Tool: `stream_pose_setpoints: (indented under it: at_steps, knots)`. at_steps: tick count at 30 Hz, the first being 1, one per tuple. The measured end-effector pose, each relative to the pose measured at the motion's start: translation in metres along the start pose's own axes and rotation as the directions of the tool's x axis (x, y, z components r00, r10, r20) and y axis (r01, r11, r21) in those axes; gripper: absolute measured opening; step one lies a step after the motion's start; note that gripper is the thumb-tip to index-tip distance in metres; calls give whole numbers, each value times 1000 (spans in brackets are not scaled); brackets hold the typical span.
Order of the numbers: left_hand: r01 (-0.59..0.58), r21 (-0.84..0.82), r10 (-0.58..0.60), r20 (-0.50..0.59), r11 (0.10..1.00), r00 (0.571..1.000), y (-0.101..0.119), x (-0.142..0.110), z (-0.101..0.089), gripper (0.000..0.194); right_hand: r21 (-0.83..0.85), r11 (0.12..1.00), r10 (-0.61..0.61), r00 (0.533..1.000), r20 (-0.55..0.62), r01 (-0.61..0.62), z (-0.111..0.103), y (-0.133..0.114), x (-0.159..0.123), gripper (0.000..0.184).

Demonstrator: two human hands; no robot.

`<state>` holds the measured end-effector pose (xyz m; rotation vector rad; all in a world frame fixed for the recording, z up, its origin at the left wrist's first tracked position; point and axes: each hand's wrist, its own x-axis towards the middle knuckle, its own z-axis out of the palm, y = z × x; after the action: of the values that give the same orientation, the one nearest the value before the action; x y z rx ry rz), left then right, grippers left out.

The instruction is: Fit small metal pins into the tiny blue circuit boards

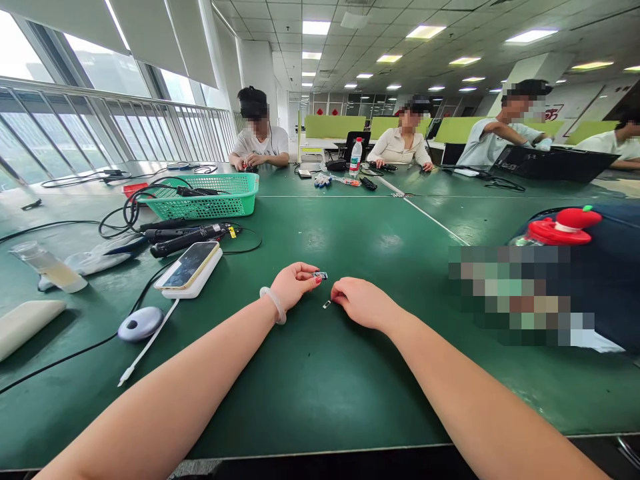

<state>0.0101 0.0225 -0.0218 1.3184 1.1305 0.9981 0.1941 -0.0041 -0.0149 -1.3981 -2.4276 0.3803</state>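
Note:
My left hand [295, 288], with a pale bangle at the wrist, pinches a small dark-and-white piece [321, 275] that looks like a tiny circuit board. Just to its right is my right hand [364, 303], palm down with the fingers curled and closed. What those fingers hold, if anything, is hidden. A tiny white rectangular piece with a dark centre [327, 305] shows beside the right fingertips; I cannot tell whether they touch it. Both hands are low over the green table [320, 387].
To the left are a phone [193, 265] on a white block, a grey-blue disc [141, 324], black tools [190, 237], cables and a green basket [205, 197]. A dark bag [610, 267] lies right. Several people sit across the table; a bottle [355, 159] stands there.

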Motion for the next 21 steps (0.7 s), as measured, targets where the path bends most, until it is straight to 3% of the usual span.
stream_pose_setpoints:
  at_steps: [4,9,13,17,21]
  knots:
    - [7,-4,-7,10,1000,1000,-1,1,0,30,-61,998,-28,1000,2,28,2,-5,-1,7]
    - [10,-7,-9,20,1000,1000,-1,2,0,33,-140,988,-69,998,-4,68,8,-6,2,14]
    - [11,50,-11,-5,999,1000,-1,1,1,31,-188,982,-13,999,-33,6,6,2,3,13]
    - [8,110,-7,-11,994,1000,-1,0,3,29,-188,975,95,986,-139,-120,-1,8,2,15]
    - [31,97,-33,19,995,999,-1,0,3,28,-171,976,86,959,-269,-135,-5,1,1,20]
